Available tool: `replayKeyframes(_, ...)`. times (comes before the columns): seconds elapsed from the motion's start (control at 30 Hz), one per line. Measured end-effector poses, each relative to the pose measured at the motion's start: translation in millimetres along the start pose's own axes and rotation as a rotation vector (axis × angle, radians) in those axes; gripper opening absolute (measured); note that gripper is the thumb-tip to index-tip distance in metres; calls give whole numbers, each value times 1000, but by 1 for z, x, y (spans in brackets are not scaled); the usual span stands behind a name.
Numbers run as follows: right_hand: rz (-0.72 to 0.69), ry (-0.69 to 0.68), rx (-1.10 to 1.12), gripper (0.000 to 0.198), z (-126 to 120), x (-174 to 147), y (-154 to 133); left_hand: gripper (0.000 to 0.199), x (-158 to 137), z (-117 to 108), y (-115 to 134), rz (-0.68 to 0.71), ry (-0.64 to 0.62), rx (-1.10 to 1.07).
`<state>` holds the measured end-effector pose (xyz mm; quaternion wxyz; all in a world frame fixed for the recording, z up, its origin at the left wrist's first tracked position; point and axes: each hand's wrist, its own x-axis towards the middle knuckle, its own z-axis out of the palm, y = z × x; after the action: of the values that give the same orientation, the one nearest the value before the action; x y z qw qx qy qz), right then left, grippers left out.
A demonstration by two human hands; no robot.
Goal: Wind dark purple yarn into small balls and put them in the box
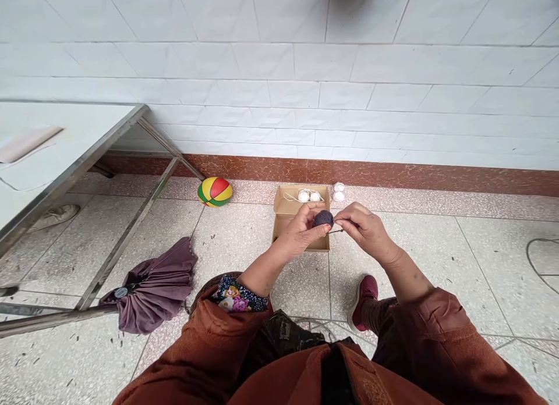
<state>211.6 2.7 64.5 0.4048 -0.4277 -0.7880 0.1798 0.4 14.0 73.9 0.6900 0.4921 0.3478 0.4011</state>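
Observation:
My left hand (pixel 303 227) is closed around a small ball of dark purple-grey yarn (pixel 323 219). Just to its right, my right hand (pixel 363 227) pinches the loose end of that yarn between thumb and forefinger. A short dark tail hangs below the pinch. Beneath both hands an open cardboard box (pixel 282 202) lies on the floor, partly hidden by the left hand. Two white yarn balls (pixel 304 195) with loose strands rest in the far part of the box. More white yarn balls (pixel 338 191) sit on the floor beside its right edge.
A striped ball (pixel 215 192) lies by the tiled wall, left of the box. A metal-framed table (pixel 109 125) stands at the left, with a folded purple umbrella (pixel 159 286) against its lower bar. A cable (pixel 535 262) loops on the floor at the far right.

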Motion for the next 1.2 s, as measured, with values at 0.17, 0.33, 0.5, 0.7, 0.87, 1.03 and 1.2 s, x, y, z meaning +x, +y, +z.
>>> replayKeyframes(0.17,-42,7,-57,15,1,1,-3,33,1,-3,-2,-92,-70,-7)
replayKeyframes(0.33,-75,1,11,12,11,6,-3,39,3,-2,-7,-78,-37,-12)
replayKeyframes(0.5,21,119,73,8,19,7,-1,41,2,2,-11,-19,-27,-10)
replayKeyframes(0.7,184,168,150,17,20,8,2,39,2,1,-11,-54,-86,22)
replayKeyframes(0.87,289,205,240,20,31,11,6,40,0,-2,-10,-170,-143,-234)
replayKeyframes(1.03,366,157,234,17,48,10,11,34,-1,-4,-8,-222,-88,-414)
replayKeyframes(1.2,300,64,67,14,52,3,10,32,0,-11,-4,-162,31,-475)
